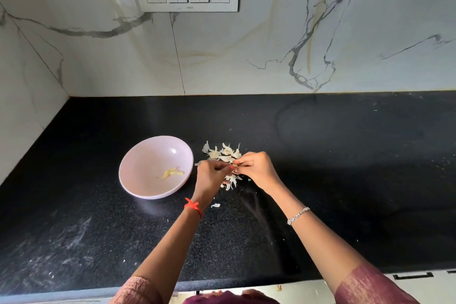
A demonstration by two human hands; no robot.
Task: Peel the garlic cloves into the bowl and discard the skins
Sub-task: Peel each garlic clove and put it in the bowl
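L hand (211,176): fingers curled, tips pinching garlic clove (234,168) from its left.
R hand (257,169): fingers curled too, pinching same clove from the right; fingertips of both hands nearly meet.
Clove: tiny, mostly hidden by fingers, held just over skin pile (225,153).
Skin pile: pale papery bits on black counter (345,180), just right of bowl; can't tell skins from whole cloves.
Bowl (128,180): pale pink, upright, left of hands, w/ a few yellowish peeled cloves (172,172) inside.
Stray skin (216,205): near L wrist.
Wrists: red thread (193,207) on L, silver bracelet (298,215) on R.
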